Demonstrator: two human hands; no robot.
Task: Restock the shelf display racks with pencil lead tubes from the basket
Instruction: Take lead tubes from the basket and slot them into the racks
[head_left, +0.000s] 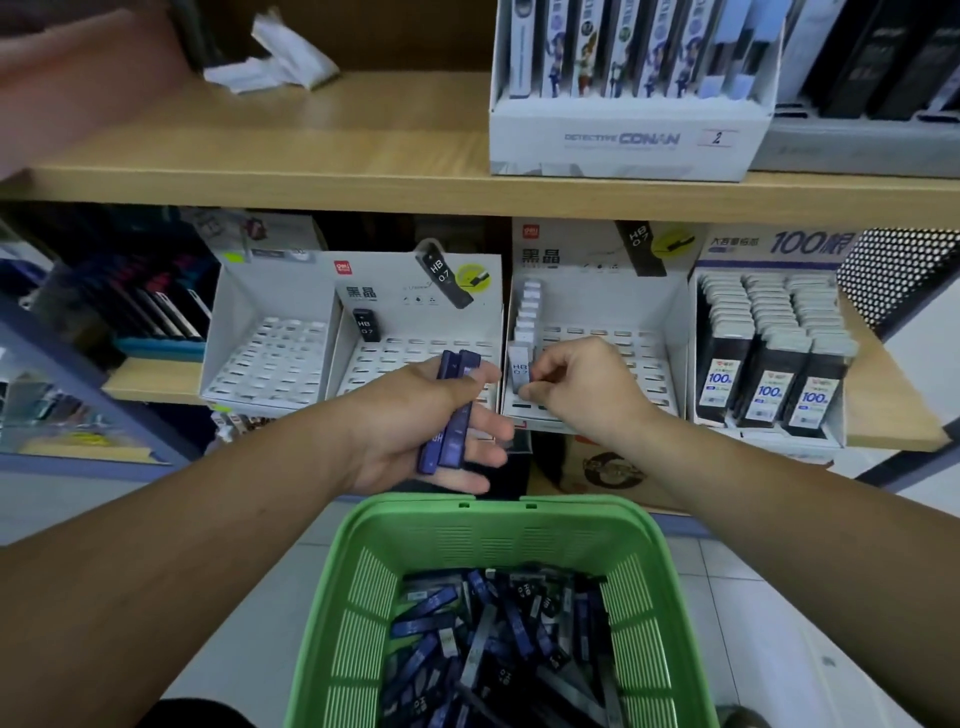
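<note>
the green basket (363, 597) sits low in the middle of the view, and a loose heap of dark blue and grey pencil lead tubes (498, 649) covers its bottom. just above the basket's far rim, the left grip (410, 436) is closed round a small bundle of blue tubes (449, 415), with the thumb across them and the fingers curled beneath. the bundle points up toward the shelves. to the right of it, also above the basket's far rim, the right grip (582, 387) pinches one pale tube marked hb 07 (519, 369) between thumb and fingertips. that tube stands upright at the front of the leftmost column of the right rack (644, 358), a white slotted display beyond the basket. behind it a row of pale tube caps (527, 312) fills the same column. whether the pinched tube is seated in a slot cannot be told. beyond the basket and slightly left, the middle rack (415, 348) holds a single dark tube (365, 325) at its back left corner. further left of the basket stands a third rack (270, 358). far right of the basket, black packs marked 100 (769, 364) fill another display. on the wooden shelf (260, 156) higher up, a white conan box (623, 137) stands above and right of the basket.
</note>
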